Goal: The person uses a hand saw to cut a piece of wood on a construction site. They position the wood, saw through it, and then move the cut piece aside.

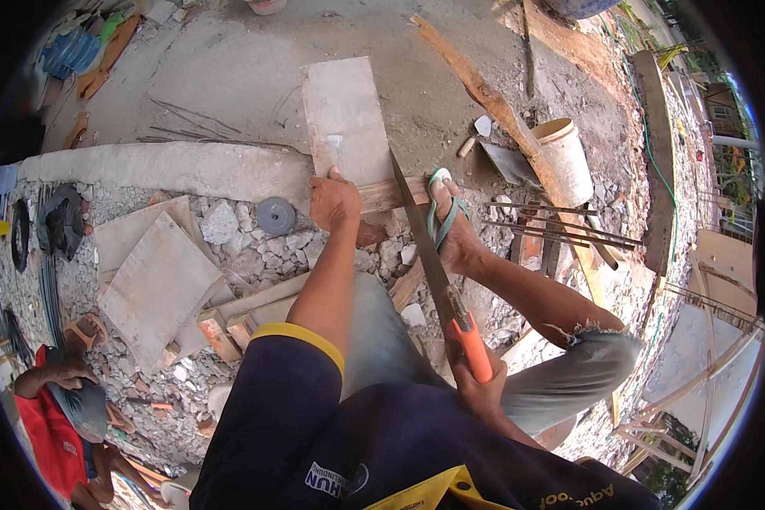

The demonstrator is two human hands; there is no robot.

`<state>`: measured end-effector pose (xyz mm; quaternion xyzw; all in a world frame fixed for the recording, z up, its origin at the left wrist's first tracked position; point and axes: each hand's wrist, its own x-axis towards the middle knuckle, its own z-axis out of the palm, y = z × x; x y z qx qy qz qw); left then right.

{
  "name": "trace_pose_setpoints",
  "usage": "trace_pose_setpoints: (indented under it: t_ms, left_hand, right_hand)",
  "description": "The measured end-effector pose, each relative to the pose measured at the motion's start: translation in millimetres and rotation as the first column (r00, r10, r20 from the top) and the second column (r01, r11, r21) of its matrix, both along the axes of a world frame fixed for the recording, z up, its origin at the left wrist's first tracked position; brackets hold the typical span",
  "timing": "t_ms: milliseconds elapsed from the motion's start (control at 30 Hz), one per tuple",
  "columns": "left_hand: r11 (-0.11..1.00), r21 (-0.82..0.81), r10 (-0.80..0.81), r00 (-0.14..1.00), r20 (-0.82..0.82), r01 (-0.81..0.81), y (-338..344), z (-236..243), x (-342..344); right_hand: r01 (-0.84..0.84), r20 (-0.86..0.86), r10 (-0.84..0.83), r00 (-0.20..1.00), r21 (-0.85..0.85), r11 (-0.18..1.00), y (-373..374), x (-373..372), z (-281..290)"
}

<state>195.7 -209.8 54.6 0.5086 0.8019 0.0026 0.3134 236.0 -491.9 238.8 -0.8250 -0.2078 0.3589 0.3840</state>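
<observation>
A pale rectangular board [346, 110] lies ahead of me, its near end over a strip of wood [387, 195]. My left hand [335, 202] is closed on the board's near left corner, thumb on top and the other fingers partly hidden. Low in the view, my right hand [478, 387] is wrapped round the orange handle of a handsaw [433, 263]. The long dark blade slants up and left across the wood strip, and its tip end meets the board's right edge. Just right of the blade, my foot in a green-and-white flip-flop [439, 200] rests by the strip.
Loose rubble [302, 246] surrounds me, with square boards [161, 285] stacked at left and a grey disc [275, 216] nearer. A white bucket [565, 161], a long plank [484, 89] and thin rods [561, 223] lie right. Another person in red [51, 425] sits at lower left.
</observation>
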Motion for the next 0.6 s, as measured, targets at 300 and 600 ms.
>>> trace_pose_setpoints:
  t_ms: [300,600]
  left_hand:
    - [1.000,0.005,-0.015,1.000,0.024,0.015,6.5,6.2,4.4]
    - [1.000,-0.009,-0.013,1.000,0.003,0.013,-0.2,-2.0,-1.2]
  right_hand:
    - [0.046,0.046,-0.048,0.998,0.044,0.998,68.8,20.8,-65.4]
    - [-0.042,0.091,0.037,0.995,0.053,0.998,70.8,40.0,-82.2]
